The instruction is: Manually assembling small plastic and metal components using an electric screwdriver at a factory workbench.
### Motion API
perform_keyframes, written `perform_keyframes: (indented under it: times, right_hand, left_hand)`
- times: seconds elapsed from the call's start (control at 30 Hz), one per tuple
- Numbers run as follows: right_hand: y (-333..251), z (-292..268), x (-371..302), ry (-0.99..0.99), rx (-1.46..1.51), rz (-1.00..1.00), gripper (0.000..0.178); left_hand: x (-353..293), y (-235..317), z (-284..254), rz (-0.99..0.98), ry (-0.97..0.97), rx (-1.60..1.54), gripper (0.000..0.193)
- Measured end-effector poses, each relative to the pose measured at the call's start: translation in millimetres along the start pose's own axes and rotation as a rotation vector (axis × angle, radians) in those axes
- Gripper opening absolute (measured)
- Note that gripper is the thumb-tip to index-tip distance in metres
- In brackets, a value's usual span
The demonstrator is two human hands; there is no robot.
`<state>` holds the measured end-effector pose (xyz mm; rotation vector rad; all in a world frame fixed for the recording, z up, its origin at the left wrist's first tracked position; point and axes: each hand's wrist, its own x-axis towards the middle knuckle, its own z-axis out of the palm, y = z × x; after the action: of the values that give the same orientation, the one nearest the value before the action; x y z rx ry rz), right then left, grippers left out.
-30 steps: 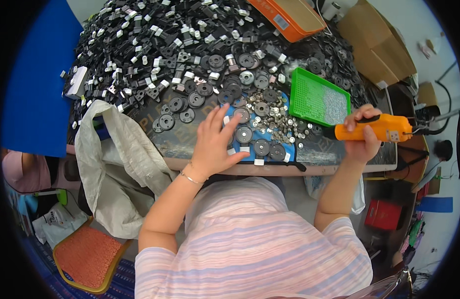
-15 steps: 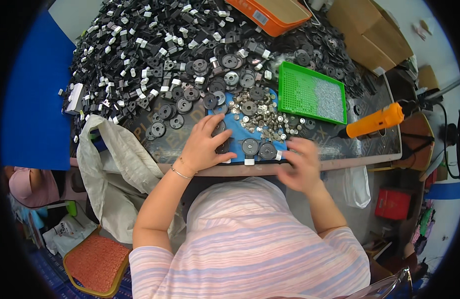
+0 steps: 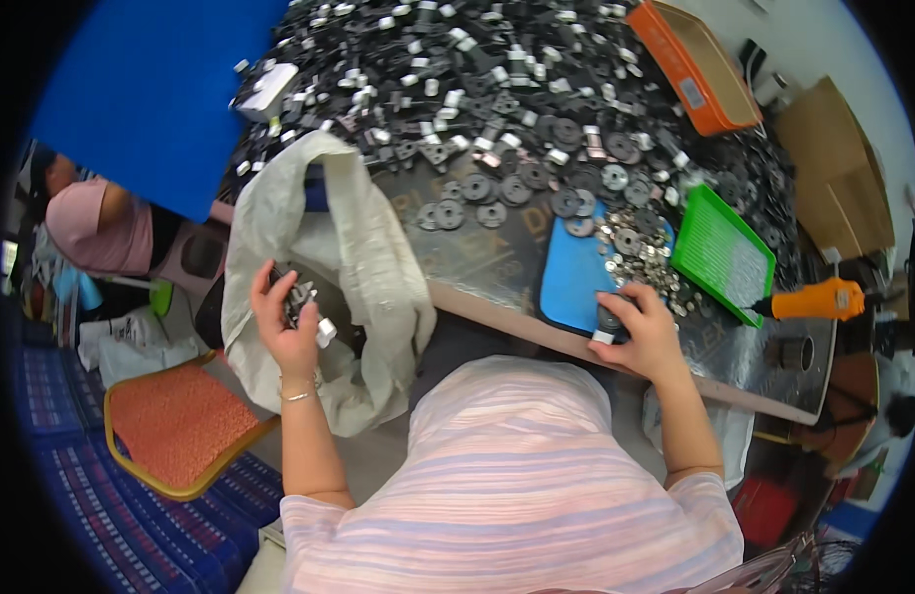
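Note:
My left hand (image 3: 287,322) is over the mouth of a whitish woven sack (image 3: 383,257), its fingers curled round black parts with a white tip (image 3: 325,333). Motion blur hides how many parts it holds. On the near edge of a blue mat (image 3: 568,282), my right hand (image 3: 648,335) has thumb and fingers closed on a round black part with a white tip (image 3: 603,337). Beyond that hand lies a heap of small shiny metal caps (image 3: 641,259), with a few black discs among them.
A large pile of black parts with white tips (image 3: 448,89) covers the far table. To the right are a green tray (image 3: 720,247) of small silvery pieces, an orange electric screwdriver (image 3: 819,299) and an orange box (image 3: 695,79). Another person (image 3: 101,223) sits at the left.
The view has swung left. My left hand has gone from the mat to above the sack, carrying black parts. My right hand has closed on a round black part at the mat's edge.

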<state>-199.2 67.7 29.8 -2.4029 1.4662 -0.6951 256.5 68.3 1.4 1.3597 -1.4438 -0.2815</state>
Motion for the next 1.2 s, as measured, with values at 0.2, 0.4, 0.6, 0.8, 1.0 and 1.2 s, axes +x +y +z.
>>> perform_keyframes:
  times: [0.2, 0.4, 0.6, 0.8, 1.0, 1.2]
  right_hand:
    - [-96, 18, 100, 0.108, 0.311, -0.592, 0.060]
    - [-189, 119, 157, -0.138, 0.471, -0.833, 0.070]
    - [-160, 105, 128, -0.325, 0.387, -0.652, 0.059]
    - [-113, -47, 79, -0.778, 1.198, -0.948, 0.034]
    - [-127, -174, 19, -0.743, 1.045, -1.352, 0.034]
    - [-117, -186, -9, -0.804, 0.954, -1.151, 0.035]
  left_hand:
    - [-50, -37, -30, -0.134, 0.216, 0.446, 0.039]
    - [-17, -9, -54, -0.120, 0.413, 0.381, 0.024]
    - [-4, 9, -42, -0.037, 0.322, 0.287, 0.016]
    - [40, 46, 45, 0.108, -0.127, 0.119, 0.018]
    - [119, 50, 146, 0.181, -0.477, -0.027, 0.031]
    - [183, 21, 210, -0.020, -0.425, 0.606, 0.093]
